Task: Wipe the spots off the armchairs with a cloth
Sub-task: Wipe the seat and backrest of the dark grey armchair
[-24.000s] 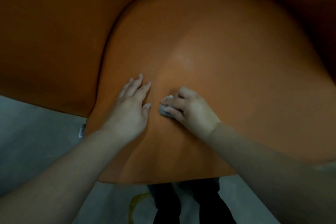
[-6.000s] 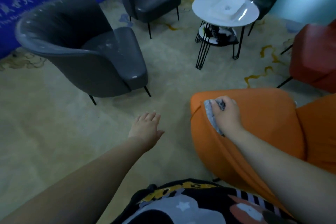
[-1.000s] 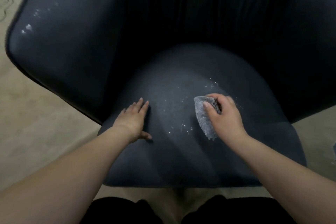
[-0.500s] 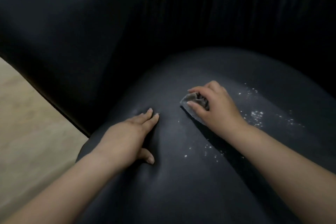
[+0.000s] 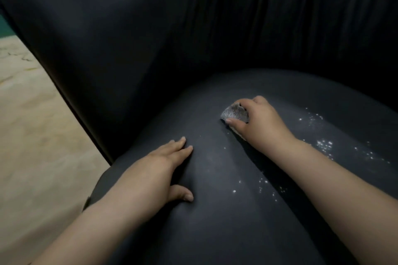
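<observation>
A dark grey armchair fills the view; its rounded seat cushion [image 5: 215, 232] lies under both my arms and its pleated backrest [image 5: 237, 17] rises behind. My right hand [image 5: 258, 125] is closed around a small grey cloth [image 5: 234, 112] and presses it onto the middle of the seat. White spots [image 5: 323, 146] speckle the cushion to the right of that hand, and more white spots [image 5: 265, 187] show under my right forearm. My left hand [image 5: 159, 170] lies flat on the seat's left side, fingers together, holding nothing.
The chair's left armrest [image 5: 75, 60] curves down to the seat's front left. Beige patterned carpet [image 5: 32, 135] shows beyond it on the left. A sliver of teal wall [image 5: 4, 28] sits at the far left edge.
Within the last second my head came closer to the seat. My right hand slid the cloth up and left across the cushion; fewer spots remain near my left hand.
</observation>
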`<state>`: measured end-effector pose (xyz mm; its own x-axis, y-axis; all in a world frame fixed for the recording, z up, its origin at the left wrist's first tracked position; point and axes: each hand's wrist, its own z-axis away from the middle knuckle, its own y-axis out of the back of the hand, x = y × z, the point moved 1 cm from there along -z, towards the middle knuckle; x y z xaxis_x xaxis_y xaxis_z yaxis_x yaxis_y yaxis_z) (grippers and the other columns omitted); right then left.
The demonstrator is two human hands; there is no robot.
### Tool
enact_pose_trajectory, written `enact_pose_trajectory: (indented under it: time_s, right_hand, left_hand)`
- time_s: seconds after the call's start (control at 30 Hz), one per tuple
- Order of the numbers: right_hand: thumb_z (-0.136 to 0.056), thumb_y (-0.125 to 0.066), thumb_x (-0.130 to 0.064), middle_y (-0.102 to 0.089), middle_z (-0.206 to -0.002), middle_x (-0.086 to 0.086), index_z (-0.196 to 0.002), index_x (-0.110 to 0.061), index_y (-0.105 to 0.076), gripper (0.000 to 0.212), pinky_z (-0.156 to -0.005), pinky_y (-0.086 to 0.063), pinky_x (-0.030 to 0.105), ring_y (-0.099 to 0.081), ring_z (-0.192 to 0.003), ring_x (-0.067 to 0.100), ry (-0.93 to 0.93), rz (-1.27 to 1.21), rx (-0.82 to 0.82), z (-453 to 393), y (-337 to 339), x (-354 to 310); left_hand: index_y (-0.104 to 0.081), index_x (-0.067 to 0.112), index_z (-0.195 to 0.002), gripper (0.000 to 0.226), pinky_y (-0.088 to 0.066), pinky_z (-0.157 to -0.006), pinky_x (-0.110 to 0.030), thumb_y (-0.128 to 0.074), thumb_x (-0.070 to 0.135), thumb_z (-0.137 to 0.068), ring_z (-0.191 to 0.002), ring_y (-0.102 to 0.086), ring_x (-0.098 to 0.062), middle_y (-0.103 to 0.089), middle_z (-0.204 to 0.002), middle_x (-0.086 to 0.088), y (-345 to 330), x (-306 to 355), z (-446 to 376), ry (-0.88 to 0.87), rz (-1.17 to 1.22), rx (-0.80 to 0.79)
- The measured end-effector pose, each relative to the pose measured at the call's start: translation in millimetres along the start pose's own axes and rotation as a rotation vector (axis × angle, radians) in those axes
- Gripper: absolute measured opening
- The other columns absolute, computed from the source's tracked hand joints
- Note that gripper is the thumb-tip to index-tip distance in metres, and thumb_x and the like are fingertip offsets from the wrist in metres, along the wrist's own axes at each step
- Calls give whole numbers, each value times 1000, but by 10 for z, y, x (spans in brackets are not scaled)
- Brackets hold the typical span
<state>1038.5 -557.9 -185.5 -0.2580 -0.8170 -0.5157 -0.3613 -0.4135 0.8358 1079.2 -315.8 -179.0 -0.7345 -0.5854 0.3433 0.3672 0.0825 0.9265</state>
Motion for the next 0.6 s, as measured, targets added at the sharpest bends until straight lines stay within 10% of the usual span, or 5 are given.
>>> enact_pose_trajectory:
  time_s: [0.2,0.37,0.6]
  right_hand:
    - [-80,-69,-40,-49,-96,3,-110,-21,-66,36,-76,-41,25,-57,-89,26,334,-41,-84,204,-341,-509]
    - [-87,-64,-36,-43,-99,6,-115,-16,-66,34,-79,-35,20,-55,-94,28,15,-49,89,-211,-198,-179]
    - [-82,-70,-32,-47,-94,6,-113,-17,-67,35,-81,-42,24,-56,-89,28,284,-68,-25,25,-342,-457]
  left_hand:
    - [-10,26,-154,117,-4,-114,-19,-73,65,-63,-147,-2,-8,0,-161,10,-34,-23,54,177,0,83]
    - [-9,24,-154,115,-3,-112,-17,-73,63,-67,-147,-1,-9,1,-161,9,-43,0,49,216,-3,70]
    - [-12,21,-154,115,-3,-113,-18,-75,60,-66,-148,-3,-10,-2,-162,6,-62,-10,-10,226,-11,44]
